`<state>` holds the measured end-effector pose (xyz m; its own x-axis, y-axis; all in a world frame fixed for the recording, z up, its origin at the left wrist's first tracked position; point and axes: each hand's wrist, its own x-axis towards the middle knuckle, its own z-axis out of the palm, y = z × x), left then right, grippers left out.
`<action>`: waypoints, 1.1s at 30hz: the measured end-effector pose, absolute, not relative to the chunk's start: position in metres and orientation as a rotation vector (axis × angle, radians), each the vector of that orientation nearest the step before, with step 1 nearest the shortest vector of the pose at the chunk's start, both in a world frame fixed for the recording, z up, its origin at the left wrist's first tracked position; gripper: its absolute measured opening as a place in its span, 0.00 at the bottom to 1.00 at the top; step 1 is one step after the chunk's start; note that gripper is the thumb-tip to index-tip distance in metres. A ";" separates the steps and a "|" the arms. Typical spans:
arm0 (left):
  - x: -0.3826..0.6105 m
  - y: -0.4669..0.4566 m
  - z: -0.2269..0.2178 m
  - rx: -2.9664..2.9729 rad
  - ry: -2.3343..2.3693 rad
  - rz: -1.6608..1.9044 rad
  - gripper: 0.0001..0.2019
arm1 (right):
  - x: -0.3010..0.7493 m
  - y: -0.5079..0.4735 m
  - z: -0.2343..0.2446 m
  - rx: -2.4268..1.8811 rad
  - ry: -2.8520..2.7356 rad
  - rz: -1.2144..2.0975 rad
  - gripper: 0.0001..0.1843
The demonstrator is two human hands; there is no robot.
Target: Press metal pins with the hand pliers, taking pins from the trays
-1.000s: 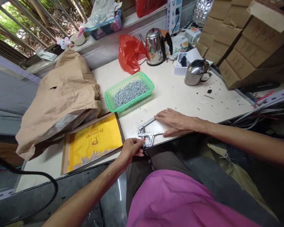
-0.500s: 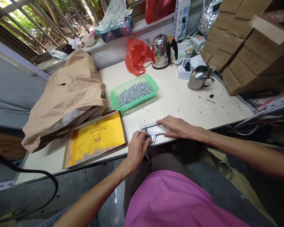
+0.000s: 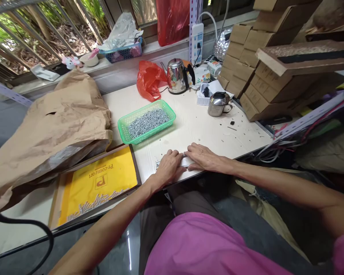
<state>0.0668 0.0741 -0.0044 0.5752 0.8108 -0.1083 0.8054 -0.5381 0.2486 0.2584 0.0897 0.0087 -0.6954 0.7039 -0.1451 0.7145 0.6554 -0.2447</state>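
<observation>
Between my two hands, at the table's front edge, lies a silver metal fitting [image 3: 185, 161], mostly covered by them. My left hand [image 3: 169, 166] is closed over its left part, with a small end poking out beyond the fingers. My right hand [image 3: 203, 157] grips the other end, fingers on the far side and thumb on the near side. Beyond them stands a green plastic basket [image 3: 122, 131] full of small shiny metal pins. To the left, a shallow tray [image 3: 137, 170] holds a yellow printed sheet [image 3: 114, 160] with several loose pins [image 3: 99, 200] along its near edge.
Crumpled brown paper [image 3: 71, 110] covers the table's left side. At the back are a red plastic bag [image 3: 149, 80], a steel kettle [image 3: 176, 76] and a small steel pot [image 3: 217, 105]. Cardboard boxes [image 3: 263, 84] are stacked at right. A black cable [image 3: 23, 220] curves at lower left.
Both hands have closed in over the metal fitting; its spread arms and spring, visible before, are now covered. The view has shifted, so the table items appear further left.
</observation>
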 end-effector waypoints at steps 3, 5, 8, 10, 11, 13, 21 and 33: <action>0.069 0.079 -0.005 2.501 1.358 0.034 0.15 | 0.254 0.096 0.005 1.212 2.812 -0.387 0.16; 0.071 0.081 -0.006 2.485 1.394 0.033 0.12 | 0.252 0.101 0.000 1.195 2.829 -0.375 0.13; 0.073 0.084 -0.008 2.461 1.446 0.035 0.11 | 0.251 0.110 -0.009 1.166 2.882 -0.384 0.13; 0.075 0.086 -0.009 2.437 1.470 0.053 0.14 | 0.250 0.115 -0.015 1.138 2.922 -0.411 0.14; 0.076 0.087 -0.009 2.426 1.478 0.060 0.16 | 0.250 0.116 -0.017 1.123 2.937 -0.428 0.14; 0.076 0.088 -0.009 2.413 1.486 0.064 0.18 | 0.251 0.118 -0.020 1.107 2.955 -0.455 0.14; 0.073 0.057 -0.020 2.517 1.579 0.244 0.20 | 0.267 0.136 -0.023 1.064 2.992 -0.624 0.32; 0.095 -0.002 -0.046 2.446 1.458 0.516 0.22 | 0.238 0.162 -0.013 1.436 2.871 -0.315 0.13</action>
